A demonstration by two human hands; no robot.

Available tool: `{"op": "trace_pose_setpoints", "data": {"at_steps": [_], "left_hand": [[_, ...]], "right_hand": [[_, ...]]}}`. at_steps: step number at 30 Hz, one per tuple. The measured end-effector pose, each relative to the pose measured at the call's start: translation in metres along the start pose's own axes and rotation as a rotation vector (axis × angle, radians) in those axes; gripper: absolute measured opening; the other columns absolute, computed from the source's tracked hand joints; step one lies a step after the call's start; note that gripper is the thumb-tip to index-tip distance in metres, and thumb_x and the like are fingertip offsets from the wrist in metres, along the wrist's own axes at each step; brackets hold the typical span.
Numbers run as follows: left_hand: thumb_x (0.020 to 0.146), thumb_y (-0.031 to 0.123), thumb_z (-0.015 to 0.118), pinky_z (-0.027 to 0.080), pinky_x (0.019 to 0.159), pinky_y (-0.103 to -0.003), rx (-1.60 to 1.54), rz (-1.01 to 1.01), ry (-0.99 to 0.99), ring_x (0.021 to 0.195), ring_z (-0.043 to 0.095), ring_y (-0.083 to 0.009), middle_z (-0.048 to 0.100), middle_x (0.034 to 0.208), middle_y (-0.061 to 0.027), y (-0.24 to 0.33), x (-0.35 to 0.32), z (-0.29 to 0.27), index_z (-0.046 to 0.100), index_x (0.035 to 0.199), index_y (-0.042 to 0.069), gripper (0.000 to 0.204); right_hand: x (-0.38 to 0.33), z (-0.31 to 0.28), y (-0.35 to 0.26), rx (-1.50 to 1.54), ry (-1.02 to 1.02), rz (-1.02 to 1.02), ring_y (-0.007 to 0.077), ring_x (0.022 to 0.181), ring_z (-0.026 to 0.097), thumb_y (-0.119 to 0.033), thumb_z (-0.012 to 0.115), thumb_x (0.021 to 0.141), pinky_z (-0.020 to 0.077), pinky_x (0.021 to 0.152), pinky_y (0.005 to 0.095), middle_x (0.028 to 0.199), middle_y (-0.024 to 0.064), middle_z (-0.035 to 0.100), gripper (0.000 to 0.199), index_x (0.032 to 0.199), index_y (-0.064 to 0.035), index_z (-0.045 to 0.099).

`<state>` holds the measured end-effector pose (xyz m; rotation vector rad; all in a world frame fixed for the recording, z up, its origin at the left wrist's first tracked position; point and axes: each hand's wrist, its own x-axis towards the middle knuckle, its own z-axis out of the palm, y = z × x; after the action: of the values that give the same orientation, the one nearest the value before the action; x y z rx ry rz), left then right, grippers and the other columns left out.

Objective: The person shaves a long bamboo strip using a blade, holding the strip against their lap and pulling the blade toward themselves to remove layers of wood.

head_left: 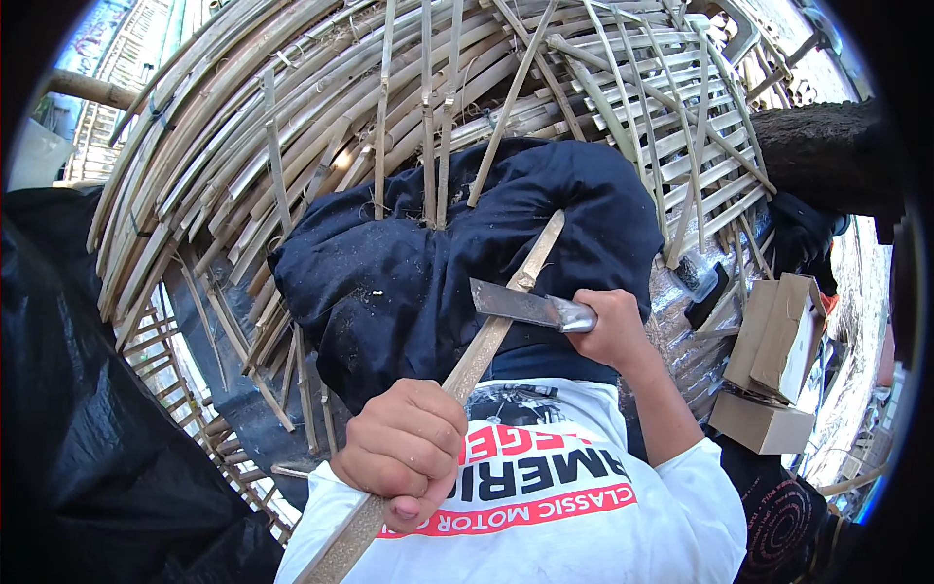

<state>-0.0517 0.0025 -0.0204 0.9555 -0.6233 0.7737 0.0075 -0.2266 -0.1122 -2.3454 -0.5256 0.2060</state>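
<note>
My left hand [407, 453] is wrapped round a long bamboo strip [479, 350], which slants from the lower left up over my lap. In my right hand [611, 326] is a knife [525, 306] with a broad, dark blade and a metal handle, gripped by that handle. Its blade lies across the strip, a little below the strip's far end. A small raised shaving shows on the strip just beyond the blade. Dark cloth [389, 282] covers my legs beneath, with bits of debris scattered on it.
A large stack of split bamboo strips [243, 146] curves across the far side, several loose ones leaning on my legs. Cardboard boxes [778, 341] stand at the right, near a dark log [822, 151]. Black plastic sheeting [97, 389] hangs at the left.
</note>
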Motion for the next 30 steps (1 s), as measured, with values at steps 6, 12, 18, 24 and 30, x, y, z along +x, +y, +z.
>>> {"op": "trace_pose_setpoints", "data": {"at_steps": [6,12,18,24,30], "left_hand": [[0.090,0.014,0.053,0.033,0.030,-0.022,-0.091,-0.033,-0.150,0.028,0.037,-0.0073,0.040,0.039,0.0004,-0.001,-0.002,0.001,0.035,0.050,0.011,0.044],[0.089,0.012,0.056,0.032,0.032,-0.023,-0.099,0.008,-0.178,0.029,0.035,-0.0078,0.040,0.041,-0.0003,-0.003,-0.009,0.018,0.036,0.051,0.010,0.043],[0.089,0.010,0.055,0.034,0.032,-0.023,-0.087,-0.016,-0.317,0.030,0.037,-0.0081,0.041,0.041,-0.0004,-0.005,-0.011,0.018,0.036,0.051,0.009,0.043],[0.086,0.009,0.055,0.034,0.038,-0.027,-0.094,0.023,-0.221,0.036,0.039,-0.0133,0.038,0.046,-0.0027,-0.002,-0.021,0.019,0.039,0.050,0.005,0.039],[0.089,0.014,0.055,0.036,0.031,-0.023,-0.074,0.023,-0.151,0.029,0.038,-0.0084,0.042,0.040,0.0005,-0.004,-0.017,0.017,0.035,0.052,0.010,0.043]], "right_hand": [[-0.003,-0.022,-0.014,0.022,-0.331,0.291,0.0408,0.069,0.063,-0.016,0.073,0.069,0.0509,0.062,0.0416,0.068,0.0190,0.064,0.015,0.073,-0.0032,0.066],[-0.005,-0.032,-0.026,-0.093,-0.324,0.210,0.0392,0.070,0.065,-0.017,0.071,0.067,0.0537,0.066,0.0430,0.071,0.0191,0.066,0.016,0.075,-0.0036,0.068],[-0.004,-0.024,-0.014,-0.209,-0.267,0.238,0.0365,0.068,0.067,-0.017,0.072,0.065,0.0542,0.065,0.0432,0.069,0.0171,0.066,0.016,0.073,-0.0052,0.066],[-0.012,-0.023,-0.016,-0.173,-0.279,0.325,0.0367,0.068,0.067,-0.018,0.073,0.062,0.0538,0.066,0.0444,0.069,0.0173,0.066,0.018,0.074,-0.0055,0.067],[-0.028,-0.034,-0.041,-0.073,-0.322,0.108,0.0358,0.067,0.067,-0.018,0.073,0.061,0.0543,0.065,0.0434,0.068,0.0174,0.067,0.020,0.076,-0.0057,0.068]]}}
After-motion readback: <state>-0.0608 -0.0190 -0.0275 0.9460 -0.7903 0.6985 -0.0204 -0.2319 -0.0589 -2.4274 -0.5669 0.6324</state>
